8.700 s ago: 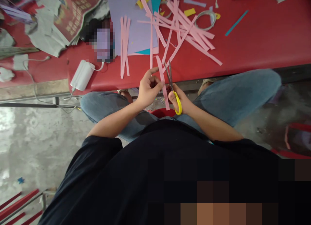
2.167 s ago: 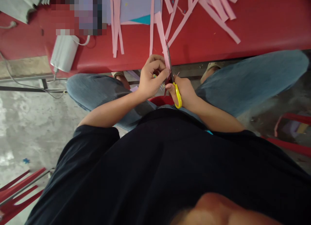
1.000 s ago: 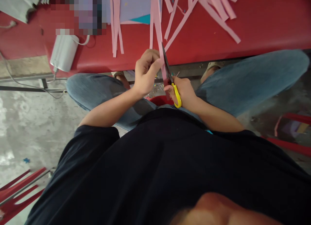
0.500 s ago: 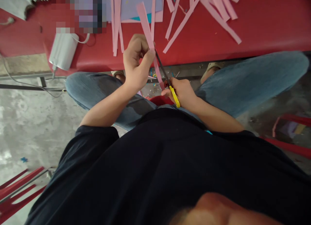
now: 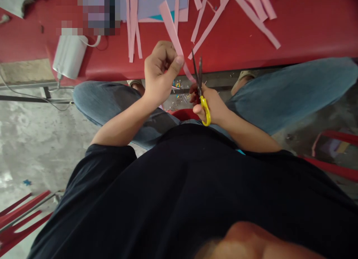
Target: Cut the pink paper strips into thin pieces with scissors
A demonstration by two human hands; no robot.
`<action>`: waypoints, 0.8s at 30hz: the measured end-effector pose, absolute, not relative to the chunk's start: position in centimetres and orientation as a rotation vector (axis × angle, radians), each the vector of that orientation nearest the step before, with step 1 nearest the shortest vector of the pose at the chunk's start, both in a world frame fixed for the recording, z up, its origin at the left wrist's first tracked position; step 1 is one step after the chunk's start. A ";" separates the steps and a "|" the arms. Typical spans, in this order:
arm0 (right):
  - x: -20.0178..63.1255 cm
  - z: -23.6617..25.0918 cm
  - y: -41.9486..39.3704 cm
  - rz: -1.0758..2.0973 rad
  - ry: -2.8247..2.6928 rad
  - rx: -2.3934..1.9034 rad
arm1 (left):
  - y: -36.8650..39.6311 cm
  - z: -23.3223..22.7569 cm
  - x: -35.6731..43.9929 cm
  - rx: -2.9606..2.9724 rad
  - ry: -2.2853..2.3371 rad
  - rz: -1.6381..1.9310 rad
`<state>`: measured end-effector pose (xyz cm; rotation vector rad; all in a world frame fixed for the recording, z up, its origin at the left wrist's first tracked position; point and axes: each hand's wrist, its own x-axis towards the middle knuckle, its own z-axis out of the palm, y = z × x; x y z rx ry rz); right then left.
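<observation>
My left hand (image 5: 162,70) pinches a pink paper strip (image 5: 170,25) between thumb and fingers, above my lap. The strip's upper part sticks up toward the table, and a thin lower end hangs down toward my other hand. My right hand (image 5: 211,102) is closed round yellow-handled scissors (image 5: 205,111), with the thumb at one handle loop. The scissor blades point up toward the table and are spread slightly apart, just right of the strip. Whether the strip's lower end touches the scissors or fingers I cannot tell.
On the red table (image 5: 304,31) lie several pink strips (image 5: 260,22) and a lilac sheet (image 5: 156,5). A white power adapter (image 5: 71,55) with cables sits near the table's left edge. Paper scraps (image 5: 181,96) litter the floor. Red chairs (image 5: 25,221) stand at the sides.
The scissors have swung away to the right of the strip, and their blades have opened. My left hand has shifted slightly right with the strip, whose hanging end now reaches less far down.
</observation>
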<state>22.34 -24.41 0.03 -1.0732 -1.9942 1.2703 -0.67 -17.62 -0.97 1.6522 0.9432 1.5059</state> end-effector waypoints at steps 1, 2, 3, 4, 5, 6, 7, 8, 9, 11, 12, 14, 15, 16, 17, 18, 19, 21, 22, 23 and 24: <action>22.4 0.1 -24.4 1.275 -2.003 -1.072 | -17.6 -1.0 -0.6 1.633 0.963 1.506; 22.4 0.3 -24.5 1.271 -2.021 -1.067 | -17.6 -1.0 -0.6 1.607 0.982 1.502; 22.5 0.4 -24.5 1.260 -2.049 -1.058 | -17.6 -1.1 -0.6 1.577 0.996 1.501; 22.5 0.4 -24.5 1.245 -2.081 -1.051 | -17.5 -1.3 -0.7 1.550 1.003 1.498; 22.5 0.5 -24.5 1.233 -2.111 -1.051 | -17.3 -1.5 -0.8 1.526 1.004 1.491; 22.4 0.5 -24.5 1.227 -2.135 -1.058 | -17.2 -1.7 -0.9 1.511 1.002 1.488; 22.4 0.5 -24.6 1.224 -2.152 -1.069 | -17.0 -2.0 -1.1 1.509 0.992 1.490; 22.4 0.4 -24.6 1.222 -2.165 -1.082 | -16.9 -2.2 -1.2 1.517 0.980 1.501; 22.3 0.4 -24.6 1.220 -2.172 -1.095 | -16.8 -2.3 -1.2 1.536 0.968 1.513; 22.3 0.3 -24.6 1.223 -2.174 -1.113 | -16.7 -2.5 -1.1 1.594 0.961 1.554; 22.3 0.2 -24.6 1.228 -2.169 -1.120 | -16.8 -2.5 -0.8 1.619 0.974 1.581; 22.2 0.0 -24.6 1.237 -2.142 -1.129 | -17.2 -2.5 -0.1 1.652 1.013 1.626; 22.2 -0.1 -24.6 1.239 -2.130 -1.134 | -17.5 -2.6 0.4 1.664 1.020 1.653; 22.2 -0.1 -24.6 1.236 -2.123 -1.138 | -17.8 -2.6 0.9 1.673 1.013 1.679; 22.2 -0.2 -24.6 1.231 -2.121 -1.141 | -18.1 -2.8 1.3 1.679 0.992 1.700; 22.2 -0.2 -24.6 1.221 -2.120 -1.143 | -18.3 -3.0 1.7 1.684 0.967 1.713; 22.2 -0.2 -24.6 1.209 -2.120 -1.144 | -18.6 -3.2 2.0 1.683 0.947 1.718; 22.1 -0.2 -24.6 1.173 -2.113 -1.135 | -19.1 -3.7 2.5 1.659 0.945 1.687; 22.1 -0.2 -24.6 1.155 -2.103 -1.127 | -19.3 -3.9 2.6 1.644 0.951 1.665; 22.1 -0.2 -24.6 1.144 -2.095 -1.120 | -19.5 -4.1 2.7 1.629 0.959 1.645; 22.0 -0.2 -24.6 1.139 -2.088 -1.116 | -19.7 -4.3 2.8 1.615 0.965 1.628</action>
